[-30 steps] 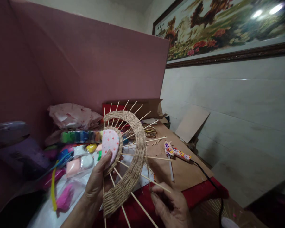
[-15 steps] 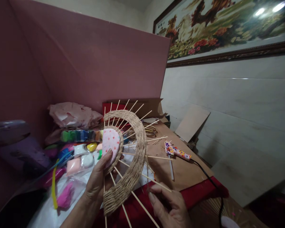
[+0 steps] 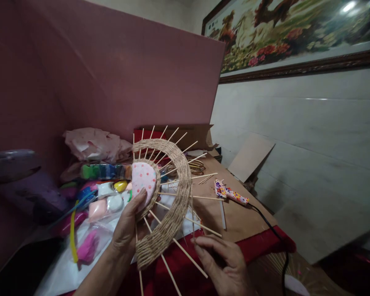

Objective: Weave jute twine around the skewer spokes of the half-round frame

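Note:
My left hand (image 3: 129,220) grips a half-round woven piece by its centre, the thumb lying on a pink dotted fabric half-disc (image 3: 143,181). Thin wooden sticks (image 3: 189,257) fan out from that centre. A wide band of twisted twine (image 3: 182,176) is woven through them in a half-ring. From the band's lower right a loose strand of twine (image 3: 193,216) runs down to my right hand (image 3: 220,261). There the thumb and forefinger pinch its end, just off the outer sticks.
A flower-patterned glue gun (image 3: 231,193) with a black cord lies on the brown board (image 3: 240,222). Bagged coloured clay packs (image 3: 106,205) spread on the left. Behind are a coil of twine (image 3: 197,167), crumpled pink cloth (image 3: 95,144) and a pink panel (image 3: 135,74). Red cloth (image 3: 265,244) covers the near edge.
The woven piece has turned slightly in my left hand's grip. My right hand still pinches the twine and has shifted only a little; the view has tilted slightly.

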`<state>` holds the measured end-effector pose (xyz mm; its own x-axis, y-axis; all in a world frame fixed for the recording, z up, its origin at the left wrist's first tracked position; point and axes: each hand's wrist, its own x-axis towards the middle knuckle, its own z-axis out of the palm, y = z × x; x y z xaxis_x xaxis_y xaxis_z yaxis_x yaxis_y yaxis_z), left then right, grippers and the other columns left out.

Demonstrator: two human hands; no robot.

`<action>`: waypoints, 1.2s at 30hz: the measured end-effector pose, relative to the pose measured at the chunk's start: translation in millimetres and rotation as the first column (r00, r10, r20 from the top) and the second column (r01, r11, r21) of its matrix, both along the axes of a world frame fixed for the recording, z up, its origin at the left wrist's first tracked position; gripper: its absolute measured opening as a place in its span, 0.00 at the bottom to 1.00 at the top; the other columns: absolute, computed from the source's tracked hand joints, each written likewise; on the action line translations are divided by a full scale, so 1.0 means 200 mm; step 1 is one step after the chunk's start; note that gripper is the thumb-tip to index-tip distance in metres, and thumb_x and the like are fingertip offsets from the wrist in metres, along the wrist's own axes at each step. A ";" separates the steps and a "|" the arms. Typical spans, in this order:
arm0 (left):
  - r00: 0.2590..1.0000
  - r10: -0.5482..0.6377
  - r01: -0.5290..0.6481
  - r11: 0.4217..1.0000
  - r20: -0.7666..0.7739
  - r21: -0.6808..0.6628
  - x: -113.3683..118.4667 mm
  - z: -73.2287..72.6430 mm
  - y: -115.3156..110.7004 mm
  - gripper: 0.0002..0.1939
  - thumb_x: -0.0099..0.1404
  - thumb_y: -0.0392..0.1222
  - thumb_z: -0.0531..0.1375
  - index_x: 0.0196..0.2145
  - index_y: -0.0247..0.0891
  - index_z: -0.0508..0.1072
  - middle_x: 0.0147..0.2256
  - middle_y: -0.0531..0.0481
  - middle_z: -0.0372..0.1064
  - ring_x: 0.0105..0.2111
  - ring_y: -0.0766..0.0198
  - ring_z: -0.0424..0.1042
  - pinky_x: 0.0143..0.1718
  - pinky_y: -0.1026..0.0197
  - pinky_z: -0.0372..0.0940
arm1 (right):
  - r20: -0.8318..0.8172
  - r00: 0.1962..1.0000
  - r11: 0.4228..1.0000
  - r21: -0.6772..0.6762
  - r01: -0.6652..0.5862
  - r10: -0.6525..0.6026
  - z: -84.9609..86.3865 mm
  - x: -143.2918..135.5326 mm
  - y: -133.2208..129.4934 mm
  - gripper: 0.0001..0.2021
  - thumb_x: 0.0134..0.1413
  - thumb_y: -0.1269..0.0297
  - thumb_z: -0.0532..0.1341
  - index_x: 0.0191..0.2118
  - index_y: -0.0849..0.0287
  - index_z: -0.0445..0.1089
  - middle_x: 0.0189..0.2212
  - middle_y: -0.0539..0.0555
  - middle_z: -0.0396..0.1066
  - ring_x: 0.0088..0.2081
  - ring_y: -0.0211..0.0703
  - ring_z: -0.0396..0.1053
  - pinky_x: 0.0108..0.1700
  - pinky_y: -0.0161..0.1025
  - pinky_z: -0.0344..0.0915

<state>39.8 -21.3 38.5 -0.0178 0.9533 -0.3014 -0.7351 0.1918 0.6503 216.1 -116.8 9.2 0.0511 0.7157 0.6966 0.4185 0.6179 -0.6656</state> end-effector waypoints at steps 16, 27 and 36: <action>0.992 0.034 -0.024 0.996 -0.120 0.083 0.00 0.01 0.02 0.10 0.53 0.32 0.61 0.36 0.33 0.73 0.28 0.50 0.75 0.22 0.67 0.72 0.21 0.69 0.67 | 0.111 0.994 1.000 -0.010 0.006 -0.004 0.02 0.06 -0.04 0.09 0.53 0.71 0.57 0.38 0.55 0.72 0.28 0.51 0.75 0.27 0.39 0.72 0.27 0.31 0.67; 0.981 0.016 0.011 0.990 -0.192 0.138 0.01 -0.01 0.01 0.15 0.49 0.37 0.64 0.37 0.34 0.72 0.28 0.53 0.73 0.20 0.70 0.69 0.17 0.72 0.61 | 0.328 0.943 0.998 0.029 -0.062 0.050 0.03 0.03 -0.01 0.12 0.52 0.78 0.54 0.40 0.67 0.71 0.22 0.55 0.72 0.24 0.38 0.69 0.26 0.34 0.65; 0.981 0.001 0.039 0.979 -0.195 0.201 0.01 -0.03 0.00 0.16 0.49 0.40 0.65 0.37 0.33 0.72 0.27 0.52 0.71 0.19 0.71 0.67 0.16 0.72 0.60 | 0.454 0.891 0.997 0.076 -0.021 -0.015 0.03 -0.03 0.02 0.13 0.53 0.78 0.52 0.41 0.71 0.71 0.19 0.54 0.67 0.21 0.38 0.66 0.22 0.34 0.61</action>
<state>42.1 -21.6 32.4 -0.0381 0.9948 -0.0942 -0.5889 0.0538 0.8064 211.0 -113.7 15.3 -0.2857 0.6590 0.6957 0.6616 0.6608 -0.3543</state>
